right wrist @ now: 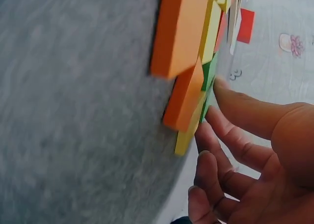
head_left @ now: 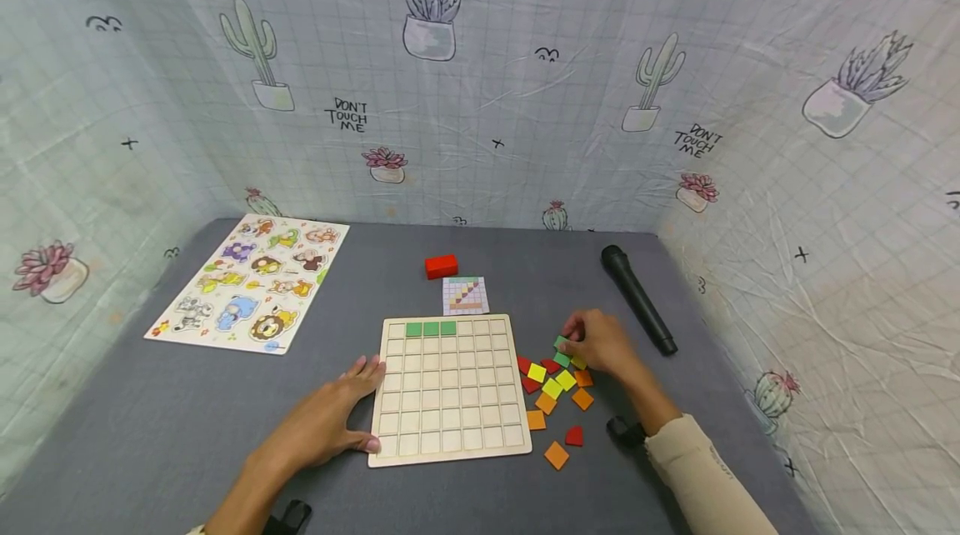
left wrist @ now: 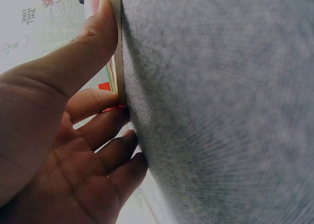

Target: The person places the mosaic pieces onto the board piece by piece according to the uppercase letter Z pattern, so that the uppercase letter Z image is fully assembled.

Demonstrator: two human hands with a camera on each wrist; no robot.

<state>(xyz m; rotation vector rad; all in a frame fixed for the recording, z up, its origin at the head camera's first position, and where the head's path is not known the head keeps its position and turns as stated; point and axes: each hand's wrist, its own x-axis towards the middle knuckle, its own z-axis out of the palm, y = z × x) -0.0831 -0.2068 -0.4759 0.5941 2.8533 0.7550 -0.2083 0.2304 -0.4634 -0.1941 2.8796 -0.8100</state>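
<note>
A light wooden grid board (head_left: 450, 402) lies on the grey table with three green squares (head_left: 431, 328) side by side in its top row. My left hand (head_left: 330, 414) rests against the board's left edge, thumb at the near corner and fingers spread farther up. In the left wrist view, the thumb (left wrist: 93, 32) and fingertips touch that edge. Right of the board, my right hand (head_left: 600, 342) pinches a green square tile (head_left: 561, 342) between thumb and index finger, over a loose group of tiles. Another green tile (head_left: 562, 360) lies just below it.
Yellow (head_left: 552, 388), orange (head_left: 557, 456) and red (head_left: 574, 436) tiles lie scattered right of the board. Beyond the board are a small pattern card (head_left: 465, 296) and a red block (head_left: 441, 267). A black microphone (head_left: 637, 299) lies far right, an animal sticker sheet (head_left: 251, 285) far left.
</note>
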